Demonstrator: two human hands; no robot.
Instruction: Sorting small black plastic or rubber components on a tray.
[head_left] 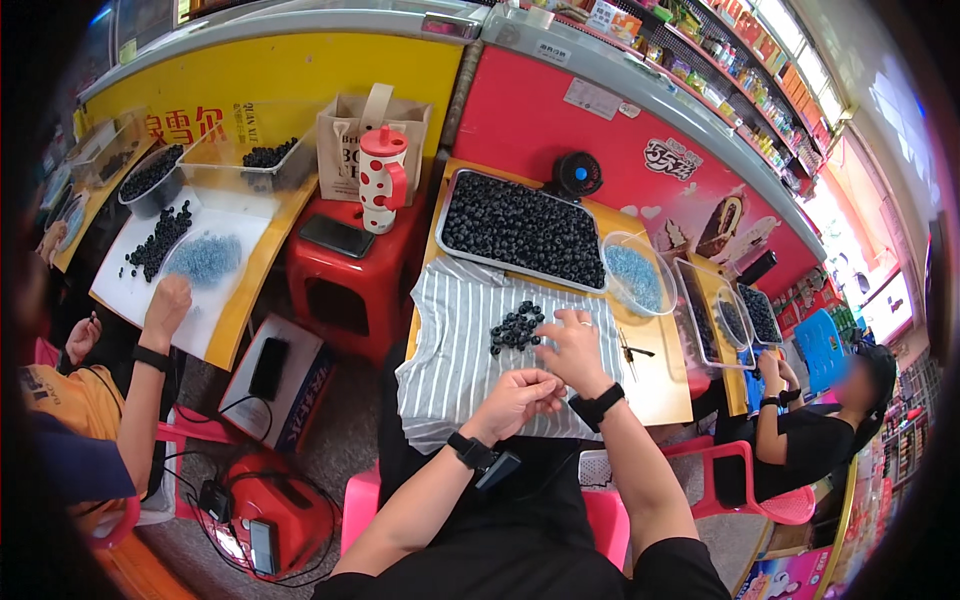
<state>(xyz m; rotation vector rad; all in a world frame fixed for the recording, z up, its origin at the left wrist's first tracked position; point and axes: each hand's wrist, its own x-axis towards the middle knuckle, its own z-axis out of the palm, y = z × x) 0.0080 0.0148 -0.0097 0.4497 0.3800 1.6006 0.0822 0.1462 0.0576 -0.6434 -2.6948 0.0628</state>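
My left hand [518,402] is over the near part of a grey-and-white striped cloth [445,340], thumb and fingers pinched together. What sits in that pinch, if anything, is too small to make out. Just right of it and a little farther away, my right hand [575,355] has its fingers apart beside a loose pile of small round black pieces [515,328] on the cloth. Behind the cloth, a metal tray [450,240] is filled with more black pieces. A round clear tub [660,290] at its right holds small pale-blue clear pieces [635,278].
A black tool [636,351] lies right of the cloth. A small fan [577,175] stands behind the tray. On a red stool [335,270] at left are a spotted tumbler [382,185], a bag [340,135] and a phone [337,235]. Co-workers sit on both sides; cables [215,485] lie lower left.
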